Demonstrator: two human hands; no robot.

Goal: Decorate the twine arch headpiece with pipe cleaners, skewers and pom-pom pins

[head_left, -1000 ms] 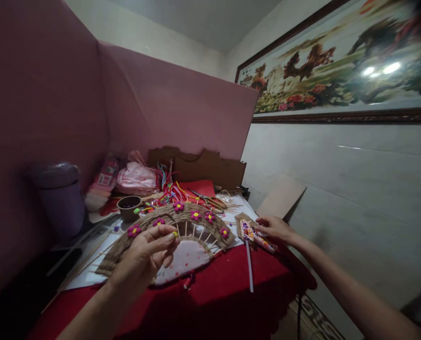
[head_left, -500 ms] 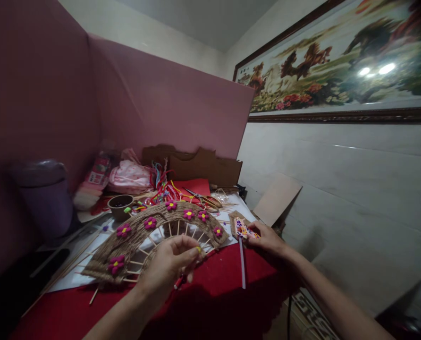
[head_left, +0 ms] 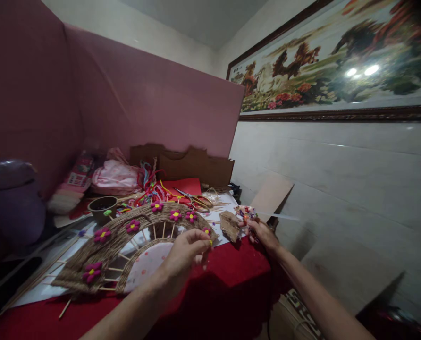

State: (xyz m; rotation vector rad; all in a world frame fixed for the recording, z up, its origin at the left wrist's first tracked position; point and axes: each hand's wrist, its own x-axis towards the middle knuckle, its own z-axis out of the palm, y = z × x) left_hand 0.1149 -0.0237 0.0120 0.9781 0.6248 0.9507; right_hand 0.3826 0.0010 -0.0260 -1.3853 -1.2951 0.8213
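A jute-wrapped arch point(head_left: 125, 233) with pink flowers and stick spokes lies on white paper on the red table point(head_left: 228, 278). My left hand point(head_left: 189, 248) hovers at the arch's right end, thumb and fingers pinched on a small yellow bit. My right hand point(head_left: 262, 232) is closed on a small piece point(head_left: 246, 213) dotted with coloured beads, lifted off the table, with a white stick point(head_left: 281, 216) pointing right. A small jute-covered piece point(head_left: 229, 225) lies on the table just left of that hand.
A brown cup point(head_left: 102, 208), scissors point(head_left: 192, 197), coloured cords point(head_left: 150, 186), a pink bundle point(head_left: 114, 175) and brown cardboard point(head_left: 192, 165) crowd the back of the table. A purple bin point(head_left: 10, 198) stands left. Cardboard point(head_left: 270, 196) leans on the right wall. The table's edge runs below my right hand.
My left hand moved right along the arch to its right end. My right hand lifted the beaded piece off the table and turned its white stick from pointing down to pointing right.
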